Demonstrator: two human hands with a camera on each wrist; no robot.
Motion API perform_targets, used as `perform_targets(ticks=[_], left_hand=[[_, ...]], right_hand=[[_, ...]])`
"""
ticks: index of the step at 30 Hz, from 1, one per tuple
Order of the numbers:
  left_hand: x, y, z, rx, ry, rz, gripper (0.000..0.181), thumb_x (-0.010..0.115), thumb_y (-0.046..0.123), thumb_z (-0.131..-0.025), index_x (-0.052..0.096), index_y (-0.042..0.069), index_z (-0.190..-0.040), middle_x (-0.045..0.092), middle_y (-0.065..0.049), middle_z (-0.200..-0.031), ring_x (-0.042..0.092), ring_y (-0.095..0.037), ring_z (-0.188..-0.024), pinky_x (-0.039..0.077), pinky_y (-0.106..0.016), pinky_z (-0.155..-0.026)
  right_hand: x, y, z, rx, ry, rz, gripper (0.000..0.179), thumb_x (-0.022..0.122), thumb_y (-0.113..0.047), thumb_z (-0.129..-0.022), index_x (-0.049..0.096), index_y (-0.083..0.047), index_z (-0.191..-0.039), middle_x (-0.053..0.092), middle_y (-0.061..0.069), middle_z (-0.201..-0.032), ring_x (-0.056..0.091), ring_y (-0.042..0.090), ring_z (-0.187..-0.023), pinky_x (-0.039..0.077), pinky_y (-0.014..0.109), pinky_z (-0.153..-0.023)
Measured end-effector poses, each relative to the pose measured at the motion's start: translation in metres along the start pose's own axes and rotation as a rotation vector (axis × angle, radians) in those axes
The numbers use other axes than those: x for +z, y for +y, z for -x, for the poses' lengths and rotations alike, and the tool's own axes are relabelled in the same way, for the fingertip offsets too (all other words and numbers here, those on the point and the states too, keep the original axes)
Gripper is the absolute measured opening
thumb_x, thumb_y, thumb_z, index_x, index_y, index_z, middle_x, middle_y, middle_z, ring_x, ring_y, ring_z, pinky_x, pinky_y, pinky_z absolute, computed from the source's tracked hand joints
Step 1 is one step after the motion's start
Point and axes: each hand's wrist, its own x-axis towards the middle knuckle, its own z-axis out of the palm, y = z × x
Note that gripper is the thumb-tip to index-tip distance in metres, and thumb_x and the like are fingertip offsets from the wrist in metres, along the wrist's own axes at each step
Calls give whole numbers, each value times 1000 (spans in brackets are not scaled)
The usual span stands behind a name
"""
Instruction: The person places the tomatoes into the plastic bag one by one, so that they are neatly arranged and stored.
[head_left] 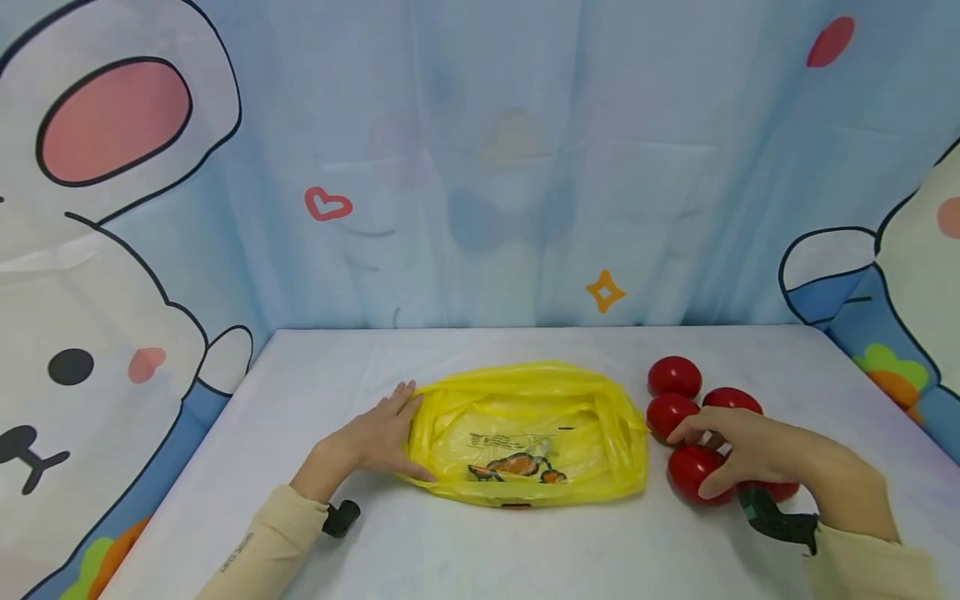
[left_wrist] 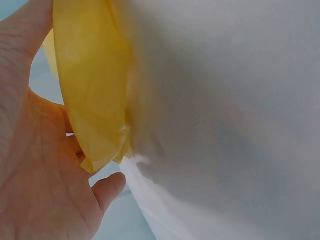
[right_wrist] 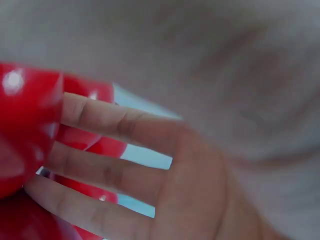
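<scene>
A flattened yellow plastic bag (head_left: 517, 437) with a printed picture and lettering lies in the middle of the table. My left hand (head_left: 378, 433) rests against its left edge, thumb on the near side and fingers spread toward the far side. In the left wrist view, the bag's yellow edge (left_wrist: 95, 85) hangs past the palm. My right hand (head_left: 765, 454) grips the nearest glossy red ball (head_left: 693, 473), thumb in front and fingers over the far side. Several like it crowd round that hand, among them a red ball (head_left: 674, 377) at the back; one is partly hidden under the palm.
The white-covered table (head_left: 555, 550) has its far edge against a blue cartoon curtain (head_left: 480, 167). A black wrist device (head_left: 341, 518) sits at the left cuff, and another wrist device (head_left: 776, 518) at the right one.
</scene>
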Motion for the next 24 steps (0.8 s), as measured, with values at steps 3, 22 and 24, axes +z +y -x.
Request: perform_targets(ticks=[3, 22, 24], left_hand=[[0, -1, 2, 11, 1, 16, 121, 85, 58, -81, 23, -5, -163, 9, -24, -173, 13, -40, -160, 23, -56, -126], [4, -3, 0, -13, -4, 39, 117, 85, 57, -81, 24, 4, -165, 9, -20, -174, 15, -40, -159, 28, -57, -124], [4, -3, 0, -5, 2, 40, 117, 85, 57, -81, 24, 4, -165, 9, -20, -174, 14, -38, -160, 29, -57, -124]], right_hand=[[1, -4, -2, 18, 7, 34, 67, 99, -16, -67, 69, -6, -126, 65, 15, -119, 56, 34, -107, 63, 48, -74], [11, -10, -8, 110, -40, 97, 74, 102, -24, -61, 69, -13, -127, 65, 18, -122, 51, 46, -111, 60, 59, -79], [10, -10, -7, 101, -38, 98, 75, 102, -25, -62, 69, -13, -128, 64, 19, -124, 51, 46, -111, 61, 58, -79]])
